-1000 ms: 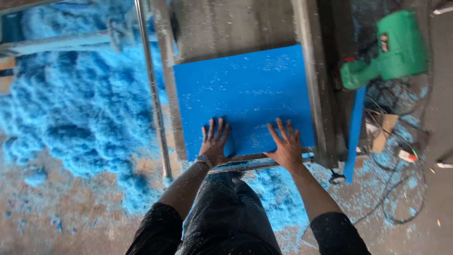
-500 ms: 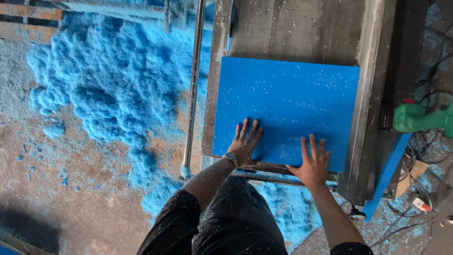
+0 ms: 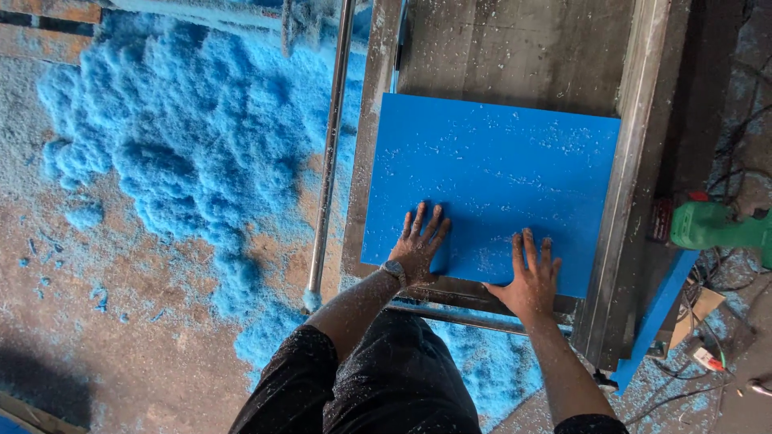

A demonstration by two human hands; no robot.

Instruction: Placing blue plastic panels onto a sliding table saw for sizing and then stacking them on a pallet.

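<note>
A flat blue board (image 3: 490, 177) lies on a grey metal machine table (image 3: 515, 56), dusted with pale chips. My left hand (image 3: 420, 241) rests palm down on the board's near left part, fingers spread. Flat on the near right part sits my right hand (image 3: 531, 273), fingers apart too. Neither hand grips anything. A watch shows on my left wrist.
A large heap of blue shavings (image 3: 177, 153) covers the floor at left. A metal rail (image 3: 330, 153) runs beside the table. A green power tool (image 3: 716, 225), a narrow blue strip (image 3: 655, 317) and cables (image 3: 708, 354) lie at right.
The view has shifted so the board sits more to the right and closer. Both hands stay flat on the board's near edge, pressed a little further onto it.
</note>
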